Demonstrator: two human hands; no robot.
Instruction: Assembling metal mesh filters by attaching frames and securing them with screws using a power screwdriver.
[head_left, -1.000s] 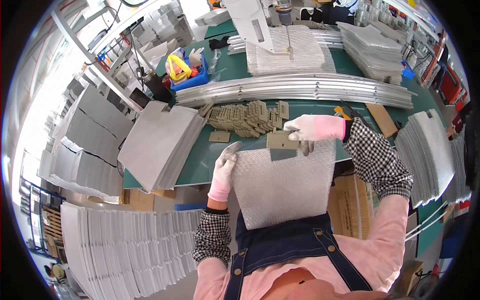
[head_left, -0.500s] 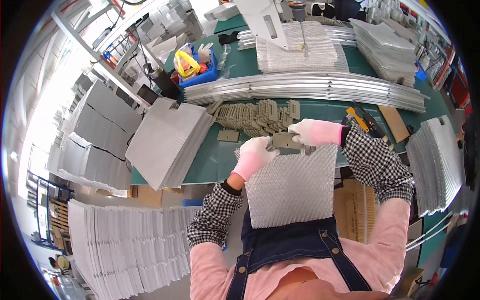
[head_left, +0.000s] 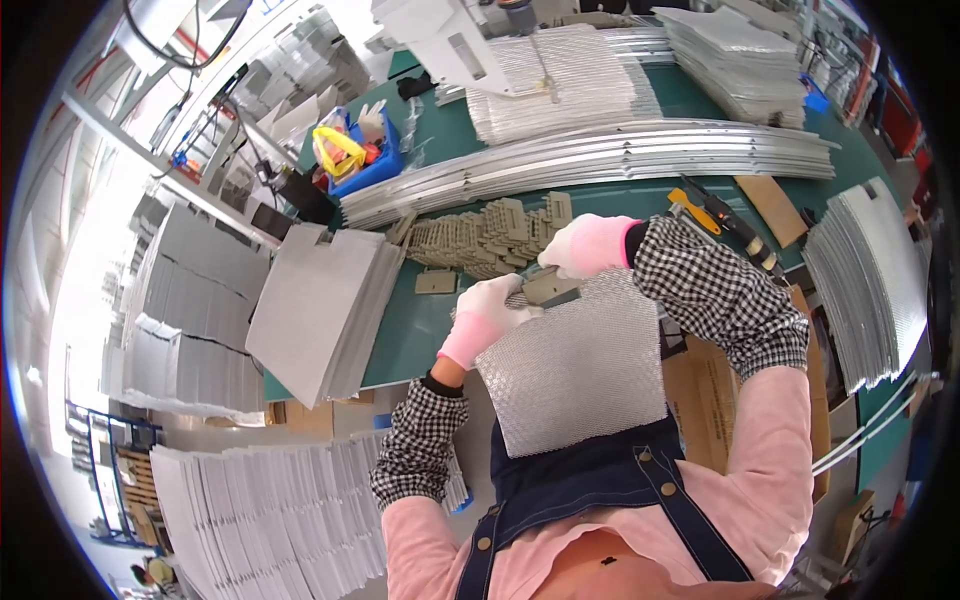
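Note:
A silver sheet with a fine textured, mesh-like surface (head_left: 575,375) hangs in front of me, its lower end against my apron. At its top edge sits a beige rectangular plastic piece (head_left: 552,288). My left hand (head_left: 490,312), in a white and pink glove, is closed on the sheet's top left corner, next to the plastic piece. My gloved right hand (head_left: 588,247) is closed on the piece's right end; its fingertips are partly hidden. Just beyond lies a row of similar beige plastic pieces (head_left: 485,238), and one loose beige piece (head_left: 435,282) rests on the green table.
Long metal strips (head_left: 590,160) cross the table behind. Flat sheets (head_left: 310,300) are stacked at left, textured sheets (head_left: 870,280) at right. A yellow-handled cutter (head_left: 695,212) and a dark tool (head_left: 735,225) lie near my right arm. A blue bin (head_left: 375,170) stands at the back left.
The whole view has shifted, so the table now appears slightly turned and further left. Both hands keep their hold at the sheet's top edge, and the plastic piece looks more tilted.

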